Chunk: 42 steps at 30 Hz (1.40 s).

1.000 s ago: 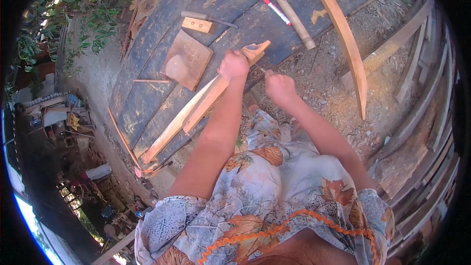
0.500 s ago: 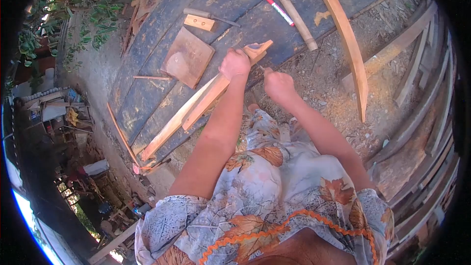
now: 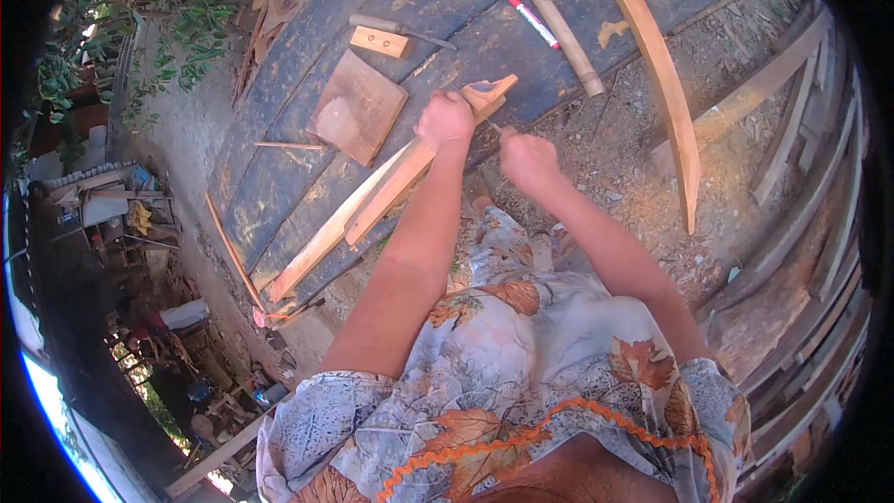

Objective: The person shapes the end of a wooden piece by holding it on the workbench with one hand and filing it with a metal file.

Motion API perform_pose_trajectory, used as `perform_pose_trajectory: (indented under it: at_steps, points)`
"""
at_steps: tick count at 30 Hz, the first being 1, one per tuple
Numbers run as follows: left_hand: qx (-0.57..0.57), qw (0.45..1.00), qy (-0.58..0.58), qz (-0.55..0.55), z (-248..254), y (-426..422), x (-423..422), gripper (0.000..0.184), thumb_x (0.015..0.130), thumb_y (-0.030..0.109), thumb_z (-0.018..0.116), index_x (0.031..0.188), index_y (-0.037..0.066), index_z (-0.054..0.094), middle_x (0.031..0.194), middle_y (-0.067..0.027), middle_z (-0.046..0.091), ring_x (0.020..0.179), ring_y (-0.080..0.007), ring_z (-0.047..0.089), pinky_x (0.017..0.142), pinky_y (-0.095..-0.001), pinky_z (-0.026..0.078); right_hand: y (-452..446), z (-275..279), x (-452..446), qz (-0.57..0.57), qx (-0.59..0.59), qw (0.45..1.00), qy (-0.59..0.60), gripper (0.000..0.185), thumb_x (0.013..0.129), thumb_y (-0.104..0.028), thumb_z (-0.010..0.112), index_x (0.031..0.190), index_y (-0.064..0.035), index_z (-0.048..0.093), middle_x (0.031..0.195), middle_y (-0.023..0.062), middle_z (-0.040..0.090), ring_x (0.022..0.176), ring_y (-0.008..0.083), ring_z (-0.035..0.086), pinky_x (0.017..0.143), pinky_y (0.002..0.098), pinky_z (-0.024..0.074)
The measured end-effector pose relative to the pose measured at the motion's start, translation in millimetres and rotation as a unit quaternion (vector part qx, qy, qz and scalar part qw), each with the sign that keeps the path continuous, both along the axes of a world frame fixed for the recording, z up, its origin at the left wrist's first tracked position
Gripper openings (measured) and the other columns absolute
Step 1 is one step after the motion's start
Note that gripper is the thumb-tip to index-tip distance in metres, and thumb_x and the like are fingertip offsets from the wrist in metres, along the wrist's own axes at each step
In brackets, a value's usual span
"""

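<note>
My left hand [image 3: 445, 119] is closed around a pale piece of wood [image 3: 396, 191], near its upper end. A carved, notched tip [image 3: 490, 93] shows beyond my fingers. Close by on the right, my right hand [image 3: 529, 160] is in a fist around a thin metal tool [image 3: 494, 128]. Only a short length of its shaft sticks out toward the wood; the handle is hidden in my palm, so its kind cannot be made out. Left of my left hand lies a flat square board [image 3: 358, 107] on the dark plank table [image 3: 298, 182].
On the table are a drilled wooden block [image 3: 380, 42], a rod-like tool with a wooden handle [image 3: 375, 24], a red and white marker [image 3: 532, 20] and a round stick [image 3: 557, 28]. A long curved wooden strip [image 3: 663, 74] overhangs the edge. Stacked timber [image 3: 801, 317] stands right.
</note>
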<state>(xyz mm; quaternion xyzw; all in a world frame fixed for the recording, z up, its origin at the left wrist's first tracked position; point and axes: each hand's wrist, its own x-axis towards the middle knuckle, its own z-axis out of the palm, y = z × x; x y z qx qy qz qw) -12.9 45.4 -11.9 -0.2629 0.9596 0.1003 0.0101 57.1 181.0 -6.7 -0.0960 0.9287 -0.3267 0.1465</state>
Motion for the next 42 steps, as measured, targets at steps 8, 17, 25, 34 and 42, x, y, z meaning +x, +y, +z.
perform_pose_trajectory:
  at_steps: [8, 17, 25, 34, 42]
  points:
    - [0.005, 1.000, 0.001, -0.002, -1.8, -1.6, -2.9, 0.036, 0.086, 0.030, 0.038, 0.093, 0.007, 0.064, 0.091, -0.0210, 0.066, 0.088, -0.0362, 0.064, 0.084, -0.0500, 0.043, 32.9, 5.8, 46.2, 0.019, 0.027, 0.999, -0.030, 0.015, 0.078, -0.011, 0.052, 0.085, 0.0030, 0.054, 0.074, 0.0225, 0.064, 0.070, 0.0368, 0.065, 0.064, 0.0456, 0.0512]
    - [0.011, 1.000, -0.008, 0.002, 4.5, 2.3, 1.4, 0.035, 0.086, 0.030, 0.039, 0.093, 0.006, 0.063, 0.093, -0.0213, 0.066, 0.090, -0.0368, 0.063, 0.086, -0.0510, 0.041, -3.0, 6.5, -6.3, -0.007, -0.015, 1.000, -0.009, 0.013, 0.077, -0.005, 0.049, 0.086, 0.0024, 0.055, 0.077, 0.0235, 0.064, 0.077, 0.0367, 0.065, 0.068, 0.0454, 0.0510]
    - [0.007, 1.000, -0.001, 0.007, 0.2, -0.3, -0.4, 0.035, 0.086, 0.030, 0.039, 0.092, 0.006, 0.063, 0.091, -0.0210, 0.066, 0.089, -0.0362, 0.063, 0.086, -0.0499, 0.041, 27.2, 7.7, 40.5, 0.004, 0.028, 0.998, -0.061, 0.015, 0.076, -0.005, 0.049, 0.086, 0.0022, 0.056, 0.072, 0.0221, 0.064, 0.075, 0.0375, 0.065, 0.068, 0.0458, 0.0506]
    - [-0.014, 1.000, 0.011, 0.001, -2.7, -0.1, -0.4, 0.034, 0.085, 0.030, 0.039, 0.089, 0.007, 0.064, 0.087, -0.0201, 0.067, 0.084, -0.0367, 0.064, 0.083, -0.0506, 0.043, 5.0, -6.2, 10.7, -0.011, -0.017, 0.999, 0.049, 0.011, 0.078, -0.008, 0.049, 0.085, -0.0007, 0.054, 0.065, 0.0201, 0.063, 0.065, 0.0362, 0.065, 0.060, 0.0459, 0.0508]
    - [-0.018, 1.000, 0.003, -0.002, -5.1, -2.2, 0.2, 0.033, 0.086, 0.029, 0.039, 0.090, 0.007, 0.063, 0.087, -0.0201, 0.067, 0.084, -0.0355, 0.065, 0.083, -0.0499, 0.043, 26.4, 1.1, 38.5, 0.005, 0.016, 1.000, -0.015, 0.012, 0.077, -0.006, 0.049, 0.084, 0.0023, 0.054, 0.071, 0.0244, 0.063, 0.070, 0.0375, 0.065, 0.064, 0.0466, 0.0510]
